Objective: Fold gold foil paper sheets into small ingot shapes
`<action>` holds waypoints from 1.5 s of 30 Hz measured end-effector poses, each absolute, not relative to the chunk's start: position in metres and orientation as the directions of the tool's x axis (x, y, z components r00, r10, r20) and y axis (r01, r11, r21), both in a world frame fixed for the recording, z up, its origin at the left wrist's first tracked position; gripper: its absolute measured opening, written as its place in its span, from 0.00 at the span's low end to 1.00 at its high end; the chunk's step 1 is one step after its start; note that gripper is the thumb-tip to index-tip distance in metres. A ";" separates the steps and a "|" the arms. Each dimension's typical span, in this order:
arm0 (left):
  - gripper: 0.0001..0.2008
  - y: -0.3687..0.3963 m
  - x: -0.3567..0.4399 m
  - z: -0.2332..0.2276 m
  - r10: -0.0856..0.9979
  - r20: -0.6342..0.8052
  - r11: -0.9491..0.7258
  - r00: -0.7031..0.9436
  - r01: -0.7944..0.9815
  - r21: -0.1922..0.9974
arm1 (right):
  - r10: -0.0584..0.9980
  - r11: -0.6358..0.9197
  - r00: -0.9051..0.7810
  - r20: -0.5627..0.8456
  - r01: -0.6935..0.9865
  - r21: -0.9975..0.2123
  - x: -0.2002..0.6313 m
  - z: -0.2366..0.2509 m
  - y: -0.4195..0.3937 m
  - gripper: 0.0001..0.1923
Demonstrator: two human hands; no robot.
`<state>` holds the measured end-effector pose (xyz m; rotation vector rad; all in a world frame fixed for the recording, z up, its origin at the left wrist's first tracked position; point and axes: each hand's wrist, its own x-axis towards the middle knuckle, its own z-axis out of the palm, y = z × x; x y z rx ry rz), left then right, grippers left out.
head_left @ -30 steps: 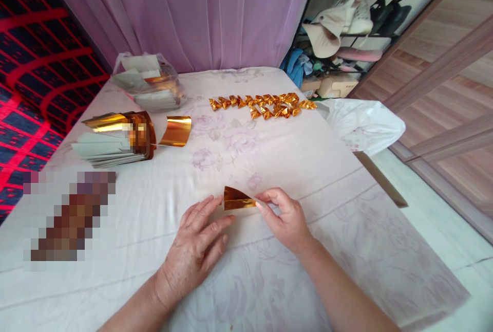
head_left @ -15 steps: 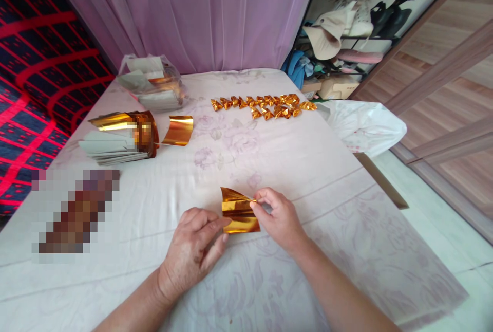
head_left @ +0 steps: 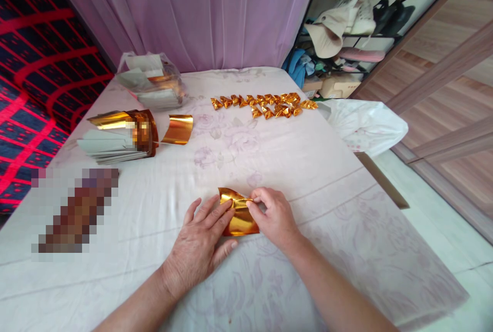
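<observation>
A shiny gold foil sheet (head_left: 238, 215) lies partly folded on the white flowered tablecloth (head_left: 269, 167) near the table's front. My left hand (head_left: 200, 242) lies flat with its fingers pressing the sheet's left side. My right hand (head_left: 273, 216) pinches the fold at the sheet's upper right edge between thumb and fingers. Both hands touch the same sheet.
A row of small folded gold pieces (head_left: 265, 105) lies at the far middle. A stack of gold and grey sheets (head_left: 115, 136) with one curled gold sheet (head_left: 177, 129) sits at the left. A clear bag of sheets (head_left: 152, 83) is behind it. A white plastic bag (head_left: 365, 124) hangs at the right edge.
The gold sheet went from a narrow folded strip to unfolded and lower on the cloth. My left hand went from curled to flat on the sheet, and my right hand moved closer in.
</observation>
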<state>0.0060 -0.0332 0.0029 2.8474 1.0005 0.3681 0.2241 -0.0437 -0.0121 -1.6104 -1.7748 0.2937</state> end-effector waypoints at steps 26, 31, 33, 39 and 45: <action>0.24 -0.041 0.013 -0.003 0.724 0.244 -0.689 0.645 0.697 0.201 | 0.930 0.231 -0.016 0.367 0.801 -0.552 0.229 -0.014 -0.038 0.07; 0.19 -0.037 0.011 -0.003 0.729 0.218 -0.685 0.649 0.695 0.221 | 0.933 0.310 -0.152 0.327 0.799 -0.515 0.240 -0.012 -0.049 0.15; 0.18 -0.036 0.010 -0.003 0.732 0.216 -0.681 0.646 0.693 0.237 | 0.935 0.325 -0.183 0.305 0.790 -0.521 0.245 -0.009 -0.055 0.15; 0.18 -0.034 0.010 -0.001 0.743 0.201 -0.668 0.638 0.693 0.270 | 0.926 0.377 -0.311 0.213 0.741 -0.556 0.257 0.005 -0.062 0.22; 0.17 -0.033 0.009 -0.001 0.735 0.208 -0.677 0.646 0.678 0.286 | 0.940 0.332 -0.215 0.266 0.765 -0.552 0.251 -0.002 -0.057 0.10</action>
